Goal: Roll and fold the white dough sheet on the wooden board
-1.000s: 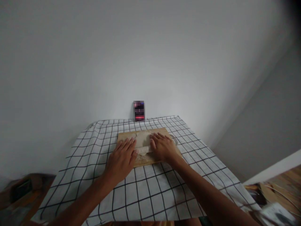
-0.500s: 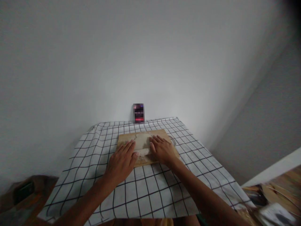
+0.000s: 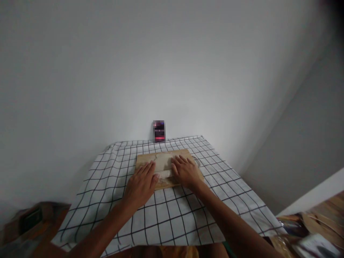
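Note:
A wooden board [image 3: 146, 157] lies on the cloth, carrying a flat sheet of pale dough [image 3: 163, 162]. Along the dough's near edge runs a whitish roll [image 3: 164, 174], which looks like rolled-up dough; its ends are hidden under my hands. My left hand [image 3: 142, 183] rests palm down over the left end, fingers stretched forward and thumb pointing in. Over the right end lies my right hand [image 3: 186, 172], also palm down with its fingers spread a little. Neither hand is wrapped round anything.
A black-and-white checked cloth [image 3: 161, 222] covers the table, which stands against a white wall. At the back a phone-like upright thing [image 3: 159, 131], blurred out, leans on the wall. A cardboard box [image 3: 29, 220] sits low on the left; assorted items lie low on the right.
Both hands stay flat over the roll with hardly any shift. The whole view has tilted slightly, and the roll's surface looks a little smoother.

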### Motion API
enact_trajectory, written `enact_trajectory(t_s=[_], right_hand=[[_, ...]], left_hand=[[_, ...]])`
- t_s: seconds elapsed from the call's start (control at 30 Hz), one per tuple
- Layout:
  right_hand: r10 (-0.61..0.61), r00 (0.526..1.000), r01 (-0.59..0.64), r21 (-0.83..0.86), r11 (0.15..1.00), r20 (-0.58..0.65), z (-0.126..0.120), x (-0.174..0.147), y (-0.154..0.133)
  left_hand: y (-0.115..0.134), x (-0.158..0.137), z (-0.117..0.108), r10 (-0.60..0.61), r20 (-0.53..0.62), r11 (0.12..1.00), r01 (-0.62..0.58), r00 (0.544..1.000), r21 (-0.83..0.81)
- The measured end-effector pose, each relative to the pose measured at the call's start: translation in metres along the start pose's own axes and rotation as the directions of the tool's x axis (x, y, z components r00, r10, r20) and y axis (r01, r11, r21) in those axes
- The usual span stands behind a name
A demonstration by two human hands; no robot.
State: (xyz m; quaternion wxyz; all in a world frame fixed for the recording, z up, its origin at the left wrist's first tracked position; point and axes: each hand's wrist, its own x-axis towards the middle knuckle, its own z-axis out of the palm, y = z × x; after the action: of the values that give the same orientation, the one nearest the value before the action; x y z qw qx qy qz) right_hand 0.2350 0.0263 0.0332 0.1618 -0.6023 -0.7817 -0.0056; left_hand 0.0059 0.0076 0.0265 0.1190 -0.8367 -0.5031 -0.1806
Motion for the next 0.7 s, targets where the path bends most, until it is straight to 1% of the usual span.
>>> enact_trajectory(t_s=[0.1,0.2,0.27,0.37,0.43,0.5,0.6,0.7], right_hand=[[0.036,0.999,-0.037,0.008,0.999,0.038,-0.006,0.013,-0.001],[0.063,0.996,-0.064,0.012,0.998,0.064,-0.011,0.022,-0.004],[0.058,0.997,-0.059,0.003,0.998,0.043,-0.009,0.017,-0.005],[0.029,1.0,-0.029,-0.001,1.0,-0.001,-0.002,0.0,-0.005],[0.02,1.0,-0.02,0.002,1.0,-0.006,-0.001,-0.007,-0.005],[0.027,1.0,-0.027,0.002,1.0,0.005,-0.004,-0.004,-0.006],[0.042,0.999,-0.042,0.0,0.999,0.023,-0.009,0.006,-0.007],[0.044,0.999,-0.044,-0.007,0.999,0.004,-0.008,0.006,-0.008]], left_hand=[[-0.001,0.015,-0.002,-0.057,0.043,0.998,0.058,0.997,-0.01],[-0.001,0.027,-0.003,-0.102,0.053,0.995,0.102,0.993,0.007],[0.001,0.023,-0.003,-0.087,0.036,0.996,0.086,0.996,0.031],[0.003,0.004,0.001,-0.018,-0.01,0.999,0.019,1.0,0.042],[0.003,-0.003,0.003,0.01,-0.032,0.999,-0.009,0.999,0.035],[0.001,-0.001,0.006,-0.001,-0.039,0.999,0.002,0.999,0.033],[-0.001,0.011,0.008,-0.042,-0.047,0.998,0.044,0.998,0.036],[-0.001,0.012,0.009,-0.015,-0.082,0.999,0.018,0.997,0.041]])
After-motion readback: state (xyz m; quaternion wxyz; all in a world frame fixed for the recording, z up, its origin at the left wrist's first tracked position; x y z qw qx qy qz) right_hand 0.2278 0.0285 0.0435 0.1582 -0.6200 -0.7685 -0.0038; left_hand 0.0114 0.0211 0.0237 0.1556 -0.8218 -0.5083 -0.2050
